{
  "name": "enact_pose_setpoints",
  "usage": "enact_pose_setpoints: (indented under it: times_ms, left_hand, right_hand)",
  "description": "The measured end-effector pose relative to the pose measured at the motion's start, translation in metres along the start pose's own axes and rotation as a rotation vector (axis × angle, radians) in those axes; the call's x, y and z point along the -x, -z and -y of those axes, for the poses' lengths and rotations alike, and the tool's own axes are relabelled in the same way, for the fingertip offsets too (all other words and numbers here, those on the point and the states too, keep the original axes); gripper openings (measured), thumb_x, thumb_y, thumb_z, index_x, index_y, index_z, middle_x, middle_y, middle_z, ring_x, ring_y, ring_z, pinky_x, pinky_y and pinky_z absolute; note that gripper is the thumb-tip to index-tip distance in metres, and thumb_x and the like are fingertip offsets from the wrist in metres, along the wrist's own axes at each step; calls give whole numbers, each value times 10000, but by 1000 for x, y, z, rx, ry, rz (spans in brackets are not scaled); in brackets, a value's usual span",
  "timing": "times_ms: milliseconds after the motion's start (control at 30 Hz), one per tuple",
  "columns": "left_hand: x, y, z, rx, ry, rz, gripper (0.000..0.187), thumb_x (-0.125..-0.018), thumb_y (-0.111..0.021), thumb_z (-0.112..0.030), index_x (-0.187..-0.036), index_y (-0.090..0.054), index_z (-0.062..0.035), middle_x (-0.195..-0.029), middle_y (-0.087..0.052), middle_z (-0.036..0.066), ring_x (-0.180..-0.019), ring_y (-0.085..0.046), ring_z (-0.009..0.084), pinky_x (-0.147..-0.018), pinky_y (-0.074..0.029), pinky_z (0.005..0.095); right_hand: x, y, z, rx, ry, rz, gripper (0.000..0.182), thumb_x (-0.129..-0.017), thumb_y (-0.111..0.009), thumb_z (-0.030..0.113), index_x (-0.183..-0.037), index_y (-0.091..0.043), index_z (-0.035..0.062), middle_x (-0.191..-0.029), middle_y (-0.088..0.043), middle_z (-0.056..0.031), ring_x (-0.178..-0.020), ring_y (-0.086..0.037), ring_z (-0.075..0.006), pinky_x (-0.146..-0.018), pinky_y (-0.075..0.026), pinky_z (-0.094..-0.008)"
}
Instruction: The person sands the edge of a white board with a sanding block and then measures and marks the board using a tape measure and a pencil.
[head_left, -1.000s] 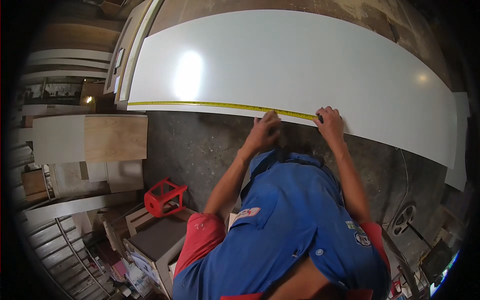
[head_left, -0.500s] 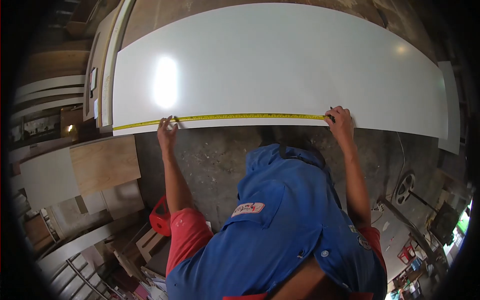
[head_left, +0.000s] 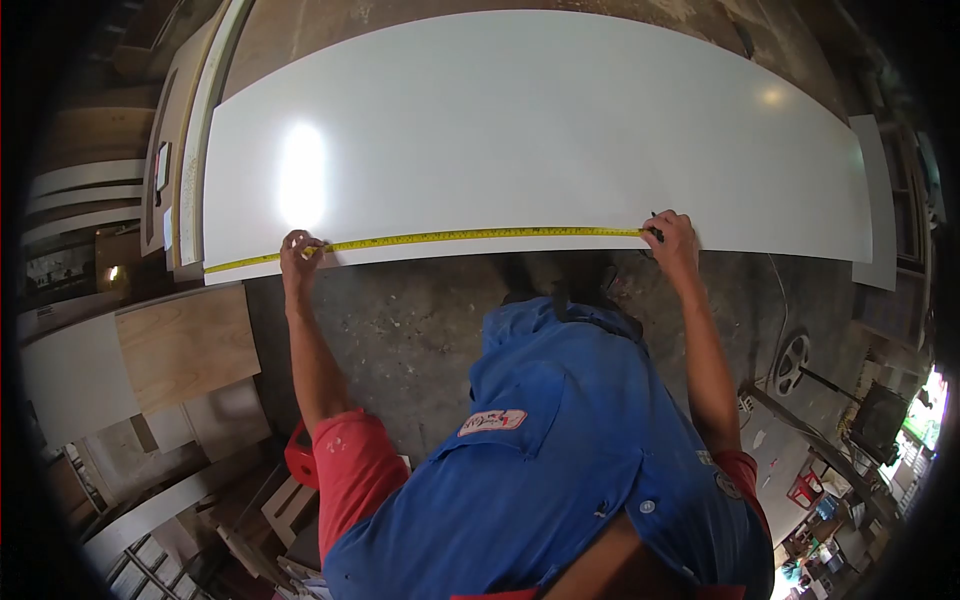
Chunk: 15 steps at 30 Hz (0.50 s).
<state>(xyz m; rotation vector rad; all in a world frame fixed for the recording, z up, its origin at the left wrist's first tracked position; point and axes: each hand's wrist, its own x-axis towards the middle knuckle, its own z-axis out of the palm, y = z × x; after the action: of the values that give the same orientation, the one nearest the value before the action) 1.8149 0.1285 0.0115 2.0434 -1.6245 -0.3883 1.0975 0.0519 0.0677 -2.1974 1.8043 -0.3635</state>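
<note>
A white panel (head_left: 540, 130) lies in front of me, with a yellow tape measure (head_left: 470, 235) stretched along its near edge. My left hand (head_left: 301, 262) is closed on the tape blade toward the panel's left end, thumb and fingers curled together. At the right end of the visible blade, my right hand (head_left: 674, 243) is closed around the tape measure's dark end, resting at the panel's edge. A thin dark tip like a pen sticks up by its fingers. The tape's case is mostly hidden by that hand.
Wooden boards (head_left: 188, 348) lean at the left, with a red plastic stool (head_left: 301, 455) near my left elbow. A spoked wheel (head_left: 792, 363) stands on the concrete floor (head_left: 400, 330) at the right. Long board edges (head_left: 205, 140) border the panel's left side.
My left hand has moved left along the tape, and its spread fingers have closed on the blade. My right hand keeps its place at the tape's right end. The view has shifted slightly.
</note>
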Motion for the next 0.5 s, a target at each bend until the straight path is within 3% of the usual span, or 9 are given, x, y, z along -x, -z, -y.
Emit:
enact_pose_setpoints:
  times_ms: [167, 233, 300, 367, 433, 467, 500]
  left_hand:
    - [-9, 16, -6, -60, -67, 86, 79, -827, -726, -60, -900, -724, -32, -977, -717, 103, -897, -708, 261, -834, -533, 371]
    - [-10, 20, 0, -16, 28, 187, 69, -872, -686, -79, -907, -710, -24, -884, -738, 108, -861, -716, 233, -813, -532, 343]
    - [-4, 23, -37, 43, 22, 214, 94, -897, -663, -90, -954, -713, -34, -843, -743, 92, -785, -710, 228, -789, -531, 330]
    - [2, 15, -66, 111, 123, 227, 151, -874, -698, -86, -1019, -719, -48, -914, -735, 96, -860, -698, 216, -826, -527, 327]
    - [14, 7, -95, 123, 28, 213, 225, -843, -751, -95, -1063, -725, -56, -1087, -703, 108, -989, -669, 210, -868, -520, 339]
    - [19, -3, -94, 111, -7, 215, 350, -797, -806, -87, -1134, -713, -65, -1247, -640, 117, -1103, -626, 226, -924, -513, 348]
    - [26, -19, -100, 172, -90, 139, 409, -783, -821, -86, -1173, -697, -76, -1265, -632, 118, -1113, -622, 237, -937, -515, 349]
  right_hand:
    - [1, 1, 4, -14, 11, 4, 151, -812, -790, 153, -953, -740, 132, -986, -647, -25, -954, -569, -267, -853, -498, -408]
    - [2, 2, 7, -44, 24, -7, 158, -816, -791, 154, -964, -743, 127, -983, -648, -26, -953, -569, -268, -852, -498, -412]
    - [2, -1, 6, -32, 18, -18, 157, -817, -793, 154, -962, -742, 126, -983, -647, -26, -952, -569, -271, -850, -499, -415]
    - [2, -2, 5, -16, 13, -27, 155, -817, -794, 154, -960, -741, 125, -982, -647, -27, -952, -570, -273, -849, -500, -419]
    - [2, -2, 4, -24, 3, -18, 153, -815, -798, 156, -950, -734, 119, -983, -647, -28, -962, -572, -277, -851, -502, -423]
    - [2, -1, 4, -21, 5, -18, 153, -815, -798, 156, -950, -734, 119, -983, -647, -28, -962, -572, -277, -851, -502, -423]
    - [2, 0, 5, -15, 5, -4, 156, -813, -800, 156, -947, -731, 116, -983, -650, -30, -964, -576, -280, -852, -503, -423]
